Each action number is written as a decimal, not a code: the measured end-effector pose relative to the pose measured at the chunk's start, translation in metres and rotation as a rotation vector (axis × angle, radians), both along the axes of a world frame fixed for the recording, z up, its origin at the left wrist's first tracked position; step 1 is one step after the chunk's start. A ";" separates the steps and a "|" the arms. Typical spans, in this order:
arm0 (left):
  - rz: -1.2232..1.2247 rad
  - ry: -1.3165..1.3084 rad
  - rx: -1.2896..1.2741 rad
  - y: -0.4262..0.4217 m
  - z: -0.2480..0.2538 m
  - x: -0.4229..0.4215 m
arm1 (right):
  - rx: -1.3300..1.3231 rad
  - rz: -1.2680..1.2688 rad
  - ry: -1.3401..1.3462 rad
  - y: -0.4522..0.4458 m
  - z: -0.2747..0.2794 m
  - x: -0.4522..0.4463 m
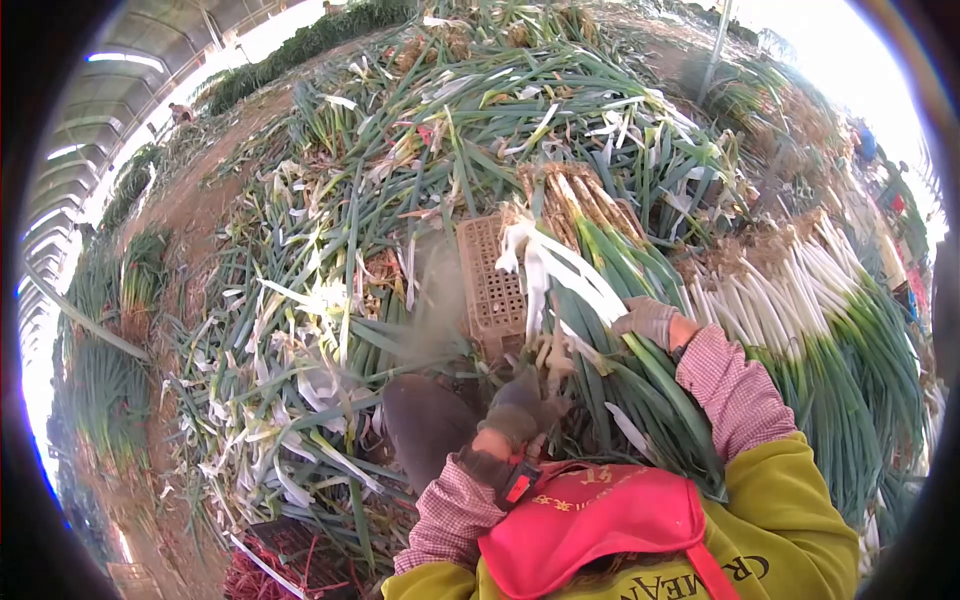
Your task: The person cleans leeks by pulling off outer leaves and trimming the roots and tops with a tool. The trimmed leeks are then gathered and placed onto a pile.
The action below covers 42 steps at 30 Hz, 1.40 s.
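Note:
My right hand (pixel 648 322), in a grey glove, is closed around a green onion stalk (pixel 575 275) whose white end points up and left. My left hand (pixel 520 412), also gloved, is low in front of my body, blurred, and what its fingers hold, if anything, is hard to make out. Between and above the hands lies an upturned plastic crate (pixel 492 275). A bundle of onions with brown roots (pixel 580 200) rests beside the crate, its green leaves running down under my right hand.
Peeled onions with white stems (pixel 770 300) are piled at the right. Loose leaves and peelings (pixel 320 300) cover the ground on the left and ahead. Red ties (pixel 285 565) lie at the lower left. More bundles (pixel 105 370) stand at the far left.

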<state>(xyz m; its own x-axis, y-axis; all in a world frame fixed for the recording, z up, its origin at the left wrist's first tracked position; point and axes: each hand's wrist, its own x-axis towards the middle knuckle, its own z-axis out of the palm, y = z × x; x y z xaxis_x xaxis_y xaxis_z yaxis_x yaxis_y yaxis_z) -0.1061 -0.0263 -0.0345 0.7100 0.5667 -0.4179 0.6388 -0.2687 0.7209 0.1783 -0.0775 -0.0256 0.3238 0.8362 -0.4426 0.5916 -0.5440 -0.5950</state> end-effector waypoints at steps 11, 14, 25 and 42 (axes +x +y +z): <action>0.099 0.075 0.309 0.021 -0.054 0.019 | 0.546 -0.381 0.337 -0.095 0.136 0.017; 0.188 0.137 0.216 0.013 -0.028 0.021 | 0.999 -0.450 0.657 -0.125 0.154 0.059; 0.183 -0.280 0.764 0.065 0.022 0.088 | 0.644 -0.218 0.546 -0.179 0.162 0.036; 0.259 -0.411 1.148 0.256 0.194 0.049 | 0.272 0.007 1.024 -0.214 0.149 -0.035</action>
